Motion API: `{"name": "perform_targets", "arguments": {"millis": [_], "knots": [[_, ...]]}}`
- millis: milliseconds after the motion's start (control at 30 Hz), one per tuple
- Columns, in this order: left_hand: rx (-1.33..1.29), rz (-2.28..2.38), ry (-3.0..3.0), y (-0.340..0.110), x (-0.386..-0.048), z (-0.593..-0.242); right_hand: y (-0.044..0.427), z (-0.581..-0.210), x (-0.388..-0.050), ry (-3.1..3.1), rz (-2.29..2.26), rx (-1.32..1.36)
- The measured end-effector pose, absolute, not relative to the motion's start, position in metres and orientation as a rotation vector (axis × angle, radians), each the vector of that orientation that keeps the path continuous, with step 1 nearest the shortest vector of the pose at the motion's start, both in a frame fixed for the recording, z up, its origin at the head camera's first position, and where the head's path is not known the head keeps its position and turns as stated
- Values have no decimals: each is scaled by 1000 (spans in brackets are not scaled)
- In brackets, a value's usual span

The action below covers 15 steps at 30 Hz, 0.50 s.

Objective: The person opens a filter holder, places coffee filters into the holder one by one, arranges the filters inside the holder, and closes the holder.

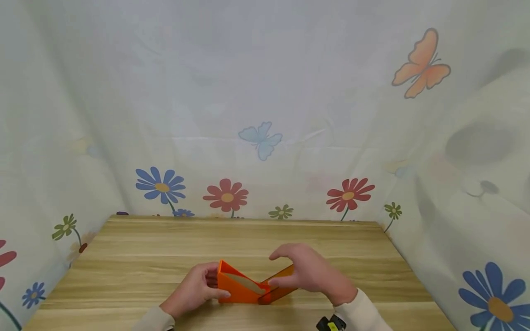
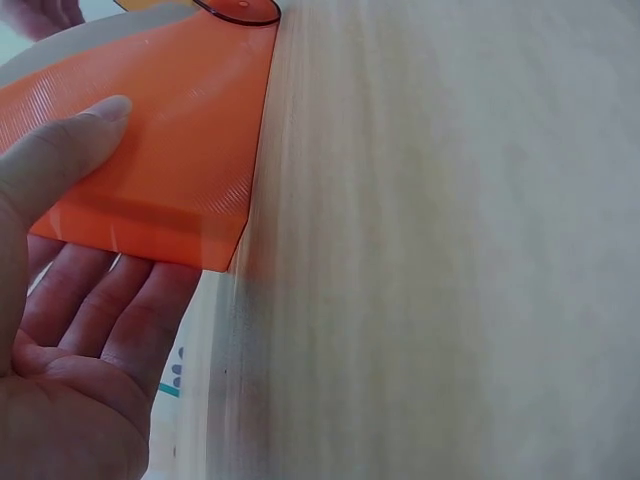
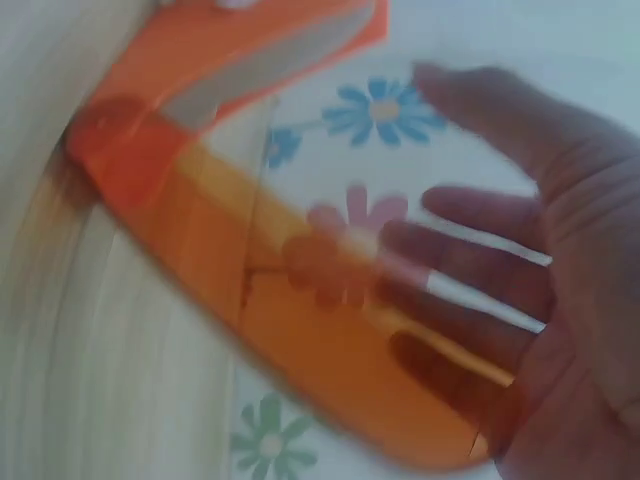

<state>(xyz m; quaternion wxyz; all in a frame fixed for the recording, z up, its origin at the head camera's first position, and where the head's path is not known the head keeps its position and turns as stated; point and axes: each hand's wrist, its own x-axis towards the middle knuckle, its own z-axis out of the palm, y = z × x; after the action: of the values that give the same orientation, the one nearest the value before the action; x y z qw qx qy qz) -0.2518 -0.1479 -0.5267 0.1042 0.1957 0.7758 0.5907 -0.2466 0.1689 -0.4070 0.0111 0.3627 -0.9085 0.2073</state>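
An orange plastic hinged case (image 1: 240, 288) stands on edge on the table, its two halves spread in a V from a round pivot at the bottom. My left hand (image 1: 196, 287) pinches the outer end of its left half, thumb on the near face and fingers behind. A greyish strip (image 3: 270, 75) shows along that half's opening. The right half, a see-through amber cover (image 3: 330, 370), leans up to the right. My right hand (image 1: 308, 271) is spread around this cover, fingers partly seen through it. Whether they press on it cannot be told from the blurred right wrist view.
The wood-grain table (image 1: 165, 243) spreads around the case. A pale curtain (image 1: 207, 92) printed with flowers and butterflies hangs behind the table and along both sides. On the right forearm sits a dark strapped device (image 1: 331, 323).
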Motion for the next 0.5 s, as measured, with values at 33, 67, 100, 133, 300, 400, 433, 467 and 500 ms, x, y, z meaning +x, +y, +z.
{"name": "perform_targets", "arguments": {"millis": [33,67,100,133,300,400,433,467,500], "knots": [[579,1740,2288,-148,-252,-527,175,-409,-247,-2815,682,1116],[580,1737,2288,-149,-252,-527,180,-412,-248,-2796,716,1105],[579,1735,2289,-149,-252,-527,186,-414,-249,-2776,750,1096],[578,1734,2287,-149,-252,-527,191,-417,-250,-2765,817,1093],[575,1727,2296,-149,-252,-527,216,-432,-252,-2716,1133,1086],[571,1732,2291,-149,-252,-526,229,-441,-253,-2707,1277,1031],[571,1732,2292,-149,-252,-525,232,-445,-253,-2701,1329,1001],[569,1733,2291,-149,-252,-525,235,-448,-254,-2685,1387,983],[568,1736,2287,-149,-252,-525,239,-451,-254,-2666,1458,967]]}}
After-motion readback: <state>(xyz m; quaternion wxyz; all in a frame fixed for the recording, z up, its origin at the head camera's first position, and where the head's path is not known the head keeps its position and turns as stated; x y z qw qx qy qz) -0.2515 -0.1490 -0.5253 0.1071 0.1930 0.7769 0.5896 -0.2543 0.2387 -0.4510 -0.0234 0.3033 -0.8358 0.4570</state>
